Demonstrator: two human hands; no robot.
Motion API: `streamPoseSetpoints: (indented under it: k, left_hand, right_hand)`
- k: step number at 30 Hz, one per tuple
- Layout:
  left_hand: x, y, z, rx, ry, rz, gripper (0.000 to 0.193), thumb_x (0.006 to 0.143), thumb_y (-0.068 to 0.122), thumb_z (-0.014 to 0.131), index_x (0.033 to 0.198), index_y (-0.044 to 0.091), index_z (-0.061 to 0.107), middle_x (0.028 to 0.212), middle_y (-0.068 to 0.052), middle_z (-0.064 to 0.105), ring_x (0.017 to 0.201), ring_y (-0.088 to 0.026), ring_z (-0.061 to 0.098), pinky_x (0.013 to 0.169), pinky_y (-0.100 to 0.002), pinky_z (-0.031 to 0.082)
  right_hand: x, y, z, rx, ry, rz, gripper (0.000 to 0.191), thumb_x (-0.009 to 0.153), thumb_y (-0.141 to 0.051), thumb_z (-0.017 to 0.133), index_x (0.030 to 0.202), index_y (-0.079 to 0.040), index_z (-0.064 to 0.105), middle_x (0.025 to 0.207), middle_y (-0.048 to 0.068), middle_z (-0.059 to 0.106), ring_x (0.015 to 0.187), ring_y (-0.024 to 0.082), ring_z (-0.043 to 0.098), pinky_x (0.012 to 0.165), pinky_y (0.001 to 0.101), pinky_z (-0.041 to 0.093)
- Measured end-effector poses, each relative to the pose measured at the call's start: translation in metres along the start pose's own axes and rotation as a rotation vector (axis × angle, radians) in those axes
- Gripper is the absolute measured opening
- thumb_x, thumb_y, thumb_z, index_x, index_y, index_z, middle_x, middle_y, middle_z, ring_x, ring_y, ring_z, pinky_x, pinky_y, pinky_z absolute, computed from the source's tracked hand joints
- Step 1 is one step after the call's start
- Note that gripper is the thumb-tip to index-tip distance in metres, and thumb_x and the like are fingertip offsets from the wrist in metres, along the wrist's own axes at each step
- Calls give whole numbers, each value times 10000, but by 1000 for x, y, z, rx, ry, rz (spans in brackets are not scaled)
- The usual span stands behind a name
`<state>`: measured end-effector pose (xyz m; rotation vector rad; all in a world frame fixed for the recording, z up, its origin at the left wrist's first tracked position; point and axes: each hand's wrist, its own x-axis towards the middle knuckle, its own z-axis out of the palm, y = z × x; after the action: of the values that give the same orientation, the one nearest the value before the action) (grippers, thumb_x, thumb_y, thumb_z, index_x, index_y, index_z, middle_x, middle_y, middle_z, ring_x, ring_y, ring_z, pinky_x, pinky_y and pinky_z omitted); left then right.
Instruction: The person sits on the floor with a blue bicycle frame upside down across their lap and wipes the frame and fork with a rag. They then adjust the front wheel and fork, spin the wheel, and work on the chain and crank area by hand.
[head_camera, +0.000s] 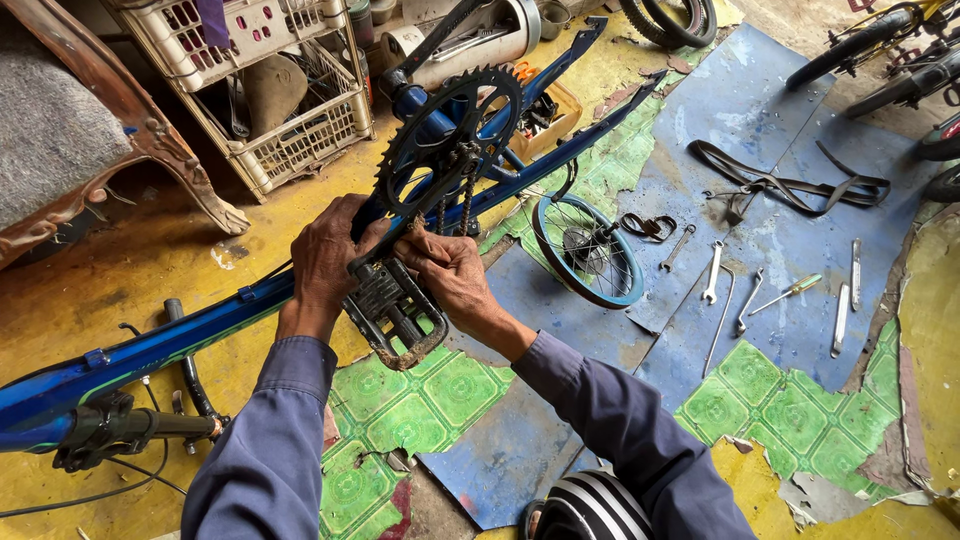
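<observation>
No packages, labels, signs or screens can be made out here.

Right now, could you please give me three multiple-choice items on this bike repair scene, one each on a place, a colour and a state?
1. Where does the small spoked wheel lie?
A. on the floor right of the blue bicycle frame
B. in the white plastic crate
C. on the grey cushion

2. What colour is the screwdriver's handle?
A. red
B. green
C. black

3. What are the hands doing?
A. resting on the floor
B. holding spanners
C. both at the black pedal

Answers: 1 A, it lies flat beside the frame; 2 B, green grip; 3 C, left hand and right hand meet there.
</observation>
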<state>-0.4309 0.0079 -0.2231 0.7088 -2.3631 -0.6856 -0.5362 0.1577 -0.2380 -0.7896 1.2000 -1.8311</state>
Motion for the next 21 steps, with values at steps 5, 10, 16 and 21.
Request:
streamPoseSetpoints:
  k: [5, 10, 16, 21]
  left_hand:
    - [2, -4, 3, -4, -2, -3, 356, 957, 426, 667, 1157, 131, 672, 1098, -98, 718, 974, -361, 698, 782, -493, 532]
    - [2, -7, 3, 2, -19, -17, 379, 963, 460, 648, 1175, 147, 668, 1121, -98, 715, 1000, -369, 691, 788, -499, 528]
    - [3, -9, 6, 11, -5, -21, 385, 962, 466, 657, 1189, 155, 671, 1135, -102, 720, 989, -381, 696, 779, -500, 534]
    - [3, -8, 8, 18, 4, -15, 351, 960, 424, 692, 1183, 154, 677, 1106, -99, 731, 973, -370, 701, 769, -489, 535]
  right_hand:
    - [1, 0, 3, 5, 19, 7, 151, 1014, -154, 694, 997, -20, 760, 849, -34, 698, 722, 16, 615, 611, 198, 507]
    - [2, -1, 6, 62, 6, -4, 151, 1017, -149, 692, 985, -17, 759, 842, -32, 691, 716, 13, 604, 607, 196, 499]
    - [-5, 1, 6, -20, 26, -49, 180, 1039, -182, 692, 981, -28, 763, 833, -28, 661, 712, 6, 569, 598, 195, 458]
    - [-20, -2, -41, -280, 265, -97, 377, 1024, -379, 547, 882, -63, 695, 794, 33, 717, 488, 75, 514, 405, 256, 378]
